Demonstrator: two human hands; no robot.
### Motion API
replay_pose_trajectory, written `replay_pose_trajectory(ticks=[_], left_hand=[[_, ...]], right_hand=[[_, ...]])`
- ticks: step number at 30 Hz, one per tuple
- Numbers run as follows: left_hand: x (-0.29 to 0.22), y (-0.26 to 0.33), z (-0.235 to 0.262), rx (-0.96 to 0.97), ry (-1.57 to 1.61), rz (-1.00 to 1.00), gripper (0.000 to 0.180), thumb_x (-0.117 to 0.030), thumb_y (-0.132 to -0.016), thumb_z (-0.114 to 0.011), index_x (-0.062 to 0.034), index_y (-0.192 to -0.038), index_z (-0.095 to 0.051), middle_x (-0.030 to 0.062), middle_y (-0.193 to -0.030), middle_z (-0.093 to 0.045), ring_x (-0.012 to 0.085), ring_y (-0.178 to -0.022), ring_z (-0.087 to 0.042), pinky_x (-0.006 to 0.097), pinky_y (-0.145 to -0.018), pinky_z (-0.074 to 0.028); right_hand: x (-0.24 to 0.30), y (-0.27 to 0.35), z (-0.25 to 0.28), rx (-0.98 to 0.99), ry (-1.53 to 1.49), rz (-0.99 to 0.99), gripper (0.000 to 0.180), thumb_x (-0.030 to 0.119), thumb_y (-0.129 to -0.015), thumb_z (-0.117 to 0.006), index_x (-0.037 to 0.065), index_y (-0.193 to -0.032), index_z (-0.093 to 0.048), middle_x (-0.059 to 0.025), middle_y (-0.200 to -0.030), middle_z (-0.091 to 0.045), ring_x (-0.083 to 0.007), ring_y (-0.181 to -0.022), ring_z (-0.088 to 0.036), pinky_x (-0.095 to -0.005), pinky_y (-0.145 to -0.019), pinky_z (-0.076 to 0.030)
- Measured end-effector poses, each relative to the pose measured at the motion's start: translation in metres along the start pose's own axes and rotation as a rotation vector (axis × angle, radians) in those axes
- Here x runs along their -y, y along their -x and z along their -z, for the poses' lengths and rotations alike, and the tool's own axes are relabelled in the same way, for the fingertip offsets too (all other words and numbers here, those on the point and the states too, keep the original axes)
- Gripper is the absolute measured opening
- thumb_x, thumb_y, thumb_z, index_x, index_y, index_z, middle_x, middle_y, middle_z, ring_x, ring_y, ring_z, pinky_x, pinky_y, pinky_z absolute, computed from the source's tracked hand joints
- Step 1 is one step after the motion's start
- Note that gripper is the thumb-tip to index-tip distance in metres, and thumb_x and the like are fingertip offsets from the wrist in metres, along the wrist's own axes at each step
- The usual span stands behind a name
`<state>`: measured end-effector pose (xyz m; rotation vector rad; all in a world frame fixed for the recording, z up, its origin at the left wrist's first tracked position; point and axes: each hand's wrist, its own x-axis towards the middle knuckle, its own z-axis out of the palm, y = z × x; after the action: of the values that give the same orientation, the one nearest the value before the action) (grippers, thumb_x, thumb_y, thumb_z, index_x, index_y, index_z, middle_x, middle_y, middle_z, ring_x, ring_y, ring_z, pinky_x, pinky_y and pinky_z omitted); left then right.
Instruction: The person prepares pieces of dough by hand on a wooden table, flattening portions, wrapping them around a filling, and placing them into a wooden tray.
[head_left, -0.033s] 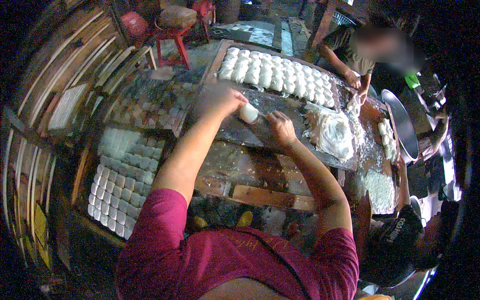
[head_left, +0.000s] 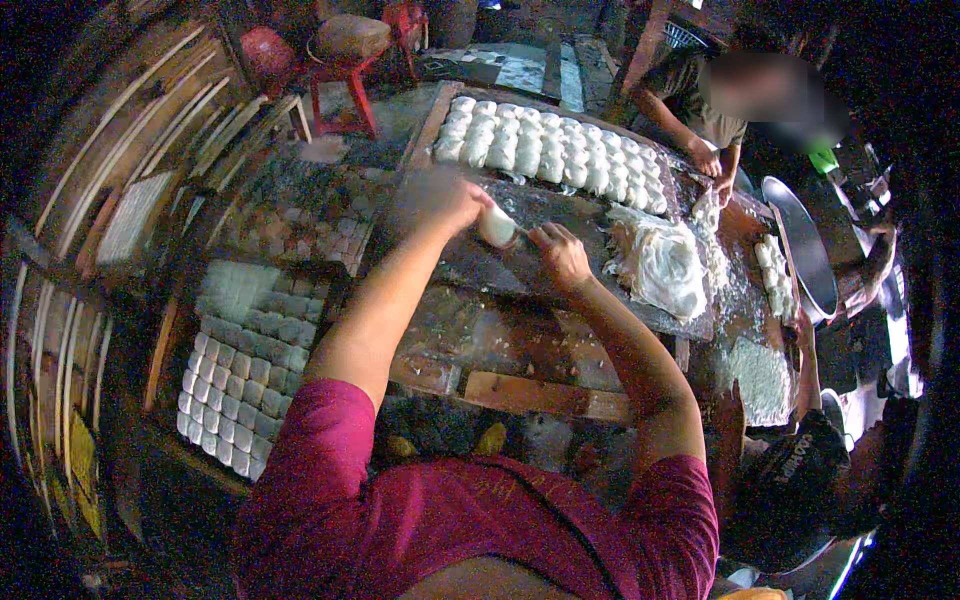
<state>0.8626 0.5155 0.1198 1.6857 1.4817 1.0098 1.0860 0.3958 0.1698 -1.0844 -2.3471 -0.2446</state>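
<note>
My left hand pinches the upper edge of a smooth white dough piece over the dark wooden work table. Part of that hand is blurred. Just right of the dough is my right hand, its fingers closed. A small thin thing seems to stick out from them toward the dough, too small to name. Beyond my hands, several rows of white dough pieces lie close together on the table. To the right of my right hand rests a large, loose mass of dough.
At the far right, a person handles a dough strip beside a large metal basin. Another person reaches in near a floury heap. A tray of dough pieces lies at left, below a red stool.
The dough piece in my left hand looks slightly more drawn out and tilted. My hands stay in nearly the same place.
</note>
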Motion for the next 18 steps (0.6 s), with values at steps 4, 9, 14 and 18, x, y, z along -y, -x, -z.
replay_pose_trajectory(ticks=[4, 9, 14, 18], left_hand=[[-0.003, -0.009, -0.024, -0.191, -0.411, -0.051, 0.015, -0.007, -0.066, -0.062, -0.0016, -0.079, -0.066, 0.0113, -0.079, -0.064, 0.0211, -0.071, -0.060, 0.035, -0.068, -0.048], [-0.007, -0.038, -0.055, -0.134, -0.747, -0.157, 0.018, -0.011, -0.066, -0.059, 0.0004, -0.079, -0.065, 0.0154, -0.081, -0.064, 0.0259, -0.075, -0.061, 0.038, -0.071, -0.048], [0.015, -0.067, -0.029, -0.110, -0.982, -0.409, 0.023, -0.015, -0.067, -0.055, 0.0024, -0.078, -0.065, 0.0196, -0.084, -0.063, 0.0307, -0.078, -0.062, 0.042, -0.074, -0.048], [-0.056, -0.047, -0.080, 0.269, -0.843, -0.254, 0.026, -0.018, -0.069, -0.053, 0.0017, -0.081, -0.065, 0.0208, -0.090, -0.062, 0.0306, -0.084, -0.062, 0.041, -0.076, -0.048]], right_hand=[[-0.012, -0.001, -0.005, 0.021, 0.126, 0.274, 0.027, 0.011, -0.067, -0.055, 0.006, -0.093, -0.054, -0.0088, -0.091, -0.051, -0.0257, -0.087, -0.051, -0.0348, -0.072, -0.048], [-0.029, 0.006, -0.015, -0.036, 0.241, 0.452, 0.020, 0.010, -0.069, -0.056, 0.000, -0.087, -0.056, -0.0099, -0.091, -0.050, -0.0239, -0.085, -0.050, -0.0323, -0.072, -0.047], [-0.008, -0.027, -0.011, -0.094, 0.406, 0.636, 0.026, 0.016, -0.068, -0.056, -0.001, -0.087, -0.059, -0.0090, -0.092, -0.051, -0.0229, -0.084, -0.050, -0.0341, -0.077, -0.044], [-0.051, 0.006, -0.014, 0.121, 0.589, 0.694, 0.041, 0.023, -0.072, -0.051, 0.002, -0.107, -0.055, -0.0091, -0.115, -0.044, -0.0255, -0.111, -0.040, -0.0393, -0.098, -0.031]])
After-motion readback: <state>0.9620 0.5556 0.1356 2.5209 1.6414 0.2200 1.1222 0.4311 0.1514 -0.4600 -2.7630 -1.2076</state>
